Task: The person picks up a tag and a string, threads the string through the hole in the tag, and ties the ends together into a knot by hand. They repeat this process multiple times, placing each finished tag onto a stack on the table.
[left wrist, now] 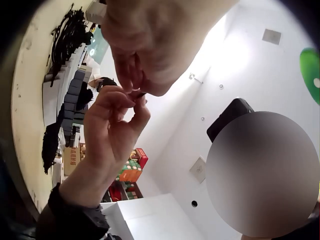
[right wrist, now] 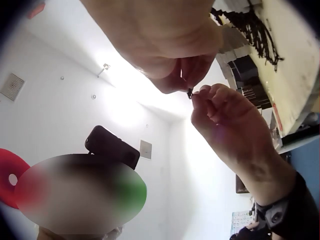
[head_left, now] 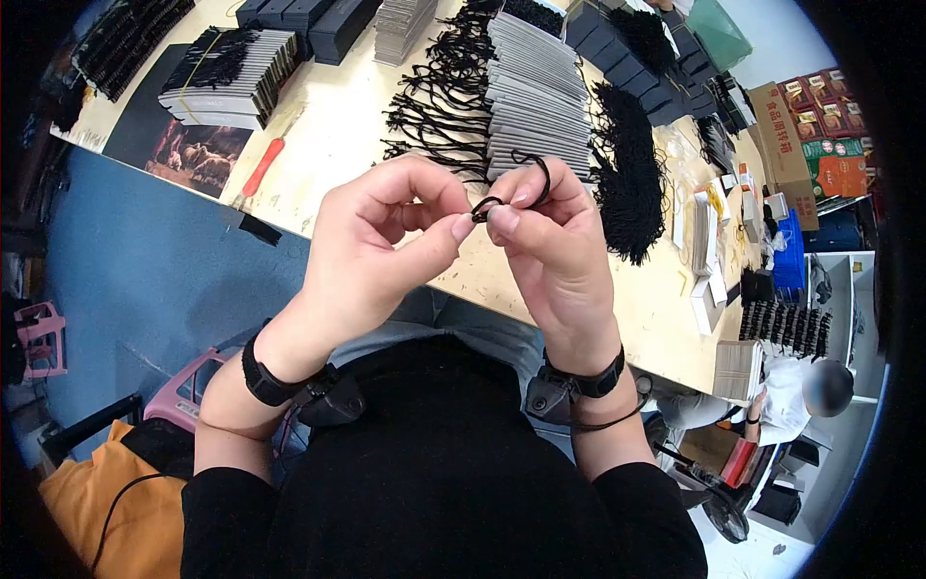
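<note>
Cord (head_left: 479, 213) between fingers (head_left: 461, 228), carton (head_left: 783, 145) marked “食品周转箱”

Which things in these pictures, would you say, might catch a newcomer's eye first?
Probably the person's left hand and right hand, pinching a thin black cord between them at the centre of the head view. Just beyond them, a packed row of grey cards lies on the pale table. The red-handled tool also stands out, left of the hands near the table's edge.
</note>
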`<state>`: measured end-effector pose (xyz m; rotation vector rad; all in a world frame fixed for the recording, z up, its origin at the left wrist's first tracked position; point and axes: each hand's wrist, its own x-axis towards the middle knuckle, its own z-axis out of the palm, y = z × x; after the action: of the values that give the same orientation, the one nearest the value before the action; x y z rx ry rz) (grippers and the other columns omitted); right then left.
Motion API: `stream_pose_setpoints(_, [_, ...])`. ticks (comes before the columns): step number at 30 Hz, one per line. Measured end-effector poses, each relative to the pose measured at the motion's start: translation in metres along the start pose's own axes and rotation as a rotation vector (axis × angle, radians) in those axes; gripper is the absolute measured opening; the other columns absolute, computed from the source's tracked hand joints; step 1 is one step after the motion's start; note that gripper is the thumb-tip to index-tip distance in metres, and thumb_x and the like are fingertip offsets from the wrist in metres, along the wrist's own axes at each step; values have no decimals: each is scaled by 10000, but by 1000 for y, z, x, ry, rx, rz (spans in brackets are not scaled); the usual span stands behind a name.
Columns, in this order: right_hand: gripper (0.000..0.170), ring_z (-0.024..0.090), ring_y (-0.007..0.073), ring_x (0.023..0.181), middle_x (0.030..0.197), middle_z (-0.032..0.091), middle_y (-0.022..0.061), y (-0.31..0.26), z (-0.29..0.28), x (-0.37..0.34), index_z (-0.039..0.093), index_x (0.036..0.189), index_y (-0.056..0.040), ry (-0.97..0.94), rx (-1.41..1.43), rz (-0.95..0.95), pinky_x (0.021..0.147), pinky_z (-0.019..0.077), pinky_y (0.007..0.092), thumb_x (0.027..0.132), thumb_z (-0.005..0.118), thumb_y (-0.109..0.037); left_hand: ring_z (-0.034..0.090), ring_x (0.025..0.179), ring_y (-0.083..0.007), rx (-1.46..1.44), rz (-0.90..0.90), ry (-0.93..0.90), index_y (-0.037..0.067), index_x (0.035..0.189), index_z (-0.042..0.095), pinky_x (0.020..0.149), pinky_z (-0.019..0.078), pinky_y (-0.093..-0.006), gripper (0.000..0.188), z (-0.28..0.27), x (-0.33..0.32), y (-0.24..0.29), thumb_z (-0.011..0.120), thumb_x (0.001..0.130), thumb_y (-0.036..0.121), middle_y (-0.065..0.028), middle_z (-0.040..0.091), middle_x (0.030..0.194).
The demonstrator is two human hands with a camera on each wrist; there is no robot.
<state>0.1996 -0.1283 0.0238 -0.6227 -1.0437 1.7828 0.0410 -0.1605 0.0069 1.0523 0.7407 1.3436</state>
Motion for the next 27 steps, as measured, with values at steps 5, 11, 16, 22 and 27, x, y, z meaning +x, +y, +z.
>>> stream_pose_setpoints(5, [153,542,75,753,819,568,30,-2,12,-7,521,800,-31,81,-270,-188,693,455,199,722,628,47,516,722,-64,268,270,98,-24,854,548,620,436,-178,103,5,-5,1,581,758,-39,-41,533,845])
stream_pose_setpoints(11, [160,551,78,750,803,573,34,-2,14,-5,519,788,-27,100,-345,-251,696,460,200,711,632,56,523,718,-71,79,196,150,-32,837,546,627,437,-179,106,7,-6,3,570,740,-65,-55,527,855])
stream_pose_setpoints(16, [176,536,96,758,797,560,51,-3,19,-6,476,773,-45,134,-366,-206,727,442,228,725,586,84,511,721,-85,276,245,107,-21,863,526,629,445,-197,92,4,-7,4,553,775,-24,-60,509,872])
stream_pose_setpoints(22, [153,556,79,747,810,588,45,-1,11,-3,522,784,-28,117,-237,-256,693,461,198,721,635,53,526,750,-115,157,167,164,-30,894,535,642,473,-232,95,11,-6,10,528,823,31,-82,533,886])
stream_pose_setpoints(27, [140,567,83,749,819,601,54,-6,10,-3,545,802,-20,85,-291,-166,697,463,196,725,643,42,544,728,-104,128,29,93,-30,890,564,625,478,-226,105,3,-3,18,560,821,49,-75,574,845])
